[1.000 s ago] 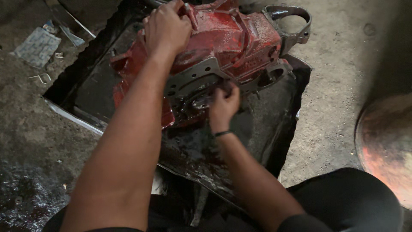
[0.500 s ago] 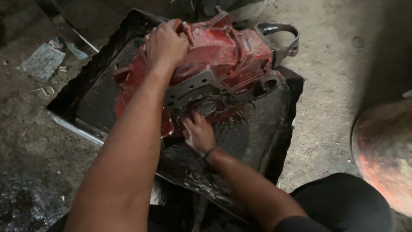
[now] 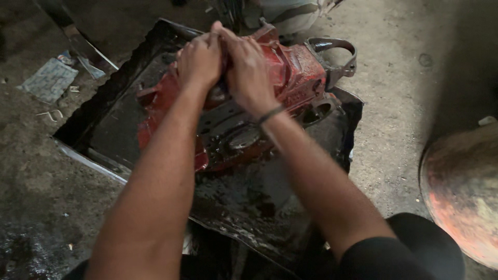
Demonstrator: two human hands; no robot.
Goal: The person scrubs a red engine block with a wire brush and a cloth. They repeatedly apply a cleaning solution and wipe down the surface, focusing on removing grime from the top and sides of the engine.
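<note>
While my left hand curls its fingers over the top edge of the red cast-metal engine housing, my right hand presses beside it, fingers bent down onto the same greasy, chipped-paint casting; whether either truly grips it I cannot tell. That housing, blocky with a looped grey bracket at its far end, lies in a shallow black oil-slicked metal tray on rough concrete. Off left lies a flat pale rectangular packet; at right, a rusty rounded drum.
</note>
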